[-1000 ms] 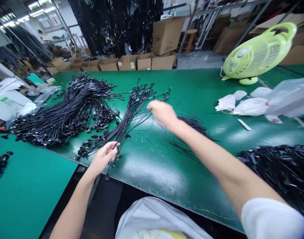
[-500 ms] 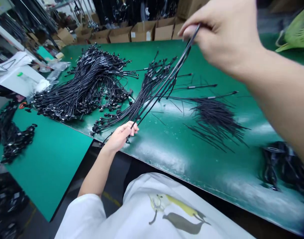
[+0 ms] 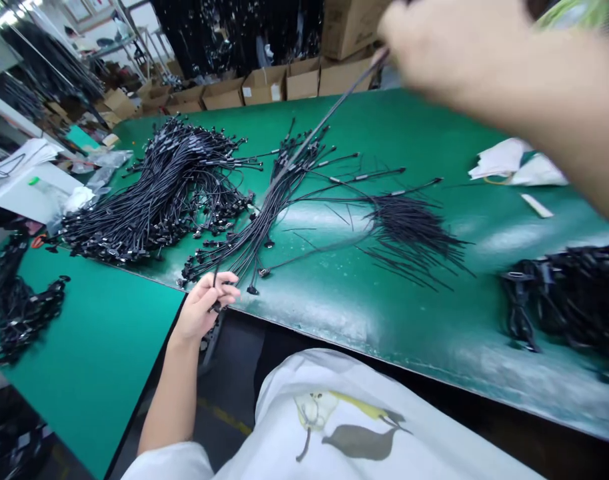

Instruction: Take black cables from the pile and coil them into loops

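My right hand (image 3: pixel 434 57), raised high over the far side of the table and blurred, grips the upper end of a thin black cable (image 3: pixel 329 115). The cable slants tautly down to the left, and its lower run merges with a loose bundle of cables (image 3: pixel 269 210) lying beneath. At the table's front edge my left hand (image 3: pixel 208 303) is closed on a thin black cable, its end poking up above the fingers. Whether both hands hold the same cable cannot be made out. Several connector ends lie just right of my left hand.
A large heap of cables (image 3: pixel 149 190) lies left. Cut thin black strips (image 3: pixel 414 223) are piled mid-right, coiled cables (image 3: pixel 569 293) at the right edge, white paper (image 3: pixel 499 160) behind them. Cardboard boxes (image 3: pixel 224 95) line the far edge. A second green table (image 3: pixel 99 333) adjoins at left.
My left hand has moved left and down, toward the table edge. My right hand stays high with the cable, now more blurred. The view has shifted, showing the white paper at right.
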{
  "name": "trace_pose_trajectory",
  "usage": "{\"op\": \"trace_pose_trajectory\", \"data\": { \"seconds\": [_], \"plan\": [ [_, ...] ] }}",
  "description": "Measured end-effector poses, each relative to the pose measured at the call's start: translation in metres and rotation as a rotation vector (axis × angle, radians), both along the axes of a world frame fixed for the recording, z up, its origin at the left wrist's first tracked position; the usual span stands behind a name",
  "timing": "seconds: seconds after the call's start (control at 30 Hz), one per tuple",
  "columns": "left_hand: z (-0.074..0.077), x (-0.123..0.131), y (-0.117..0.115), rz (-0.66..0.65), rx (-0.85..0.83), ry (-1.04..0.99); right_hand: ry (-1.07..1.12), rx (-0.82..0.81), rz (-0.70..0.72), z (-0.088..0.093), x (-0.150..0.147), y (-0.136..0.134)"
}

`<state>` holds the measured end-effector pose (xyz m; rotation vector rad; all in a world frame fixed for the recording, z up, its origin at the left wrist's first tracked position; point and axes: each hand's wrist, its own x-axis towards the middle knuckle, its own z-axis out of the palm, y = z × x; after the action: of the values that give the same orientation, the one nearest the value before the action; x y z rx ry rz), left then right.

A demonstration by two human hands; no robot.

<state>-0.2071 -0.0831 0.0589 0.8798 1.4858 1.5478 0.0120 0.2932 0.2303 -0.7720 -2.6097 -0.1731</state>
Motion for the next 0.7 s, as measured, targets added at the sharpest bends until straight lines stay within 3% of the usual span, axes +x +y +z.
{"op": "trace_pose_trajectory", "data": {
  "seconds": [0.07,0.1,0.13,0.23,0.27,0.33,0.43,0.5,0.6,0.7],
  "plan": [
    [0.0,0.0,0.008,0.052,0.073,0.035,-0.268,0.232,-0.121,-0.029,0.006,-0.023],
    [0.001,0.003,0.015,0.08,0.102,0.106,-0.382,0.245,-0.141,-0.045,0.01,-0.041],
    [0.002,0.008,0.025,0.099,0.12,0.218,-0.461,0.176,-0.132,-0.06,0.014,-0.062],
    [0.001,0.037,0.055,0.032,0.161,0.66,-0.582,-0.111,0.138,-0.094,0.026,-0.133],
    [-0.002,0.05,0.064,-0.05,0.171,0.76,-0.58,-0.208,0.266,-0.099,0.029,-0.152],
    [-0.008,0.074,0.073,-0.276,0.13,0.764,-0.51,-0.303,0.372,-0.102,0.034,-0.173],
    [-0.015,0.092,0.071,-0.525,-0.038,0.356,-0.369,-0.356,0.279,-0.102,0.048,-0.155],
    [-0.014,0.086,0.065,-0.516,-0.056,-0.037,-0.309,-0.455,0.262,-0.11,0.067,-0.125],
    [-0.002,0.061,0.059,-0.255,0.09,-0.543,-0.186,-0.601,0.256,-0.135,0.102,-0.09],
    [0.013,0.045,0.058,0.027,0.223,-0.758,-0.046,-0.572,0.176,-0.163,0.126,-0.088]
  ]
}}
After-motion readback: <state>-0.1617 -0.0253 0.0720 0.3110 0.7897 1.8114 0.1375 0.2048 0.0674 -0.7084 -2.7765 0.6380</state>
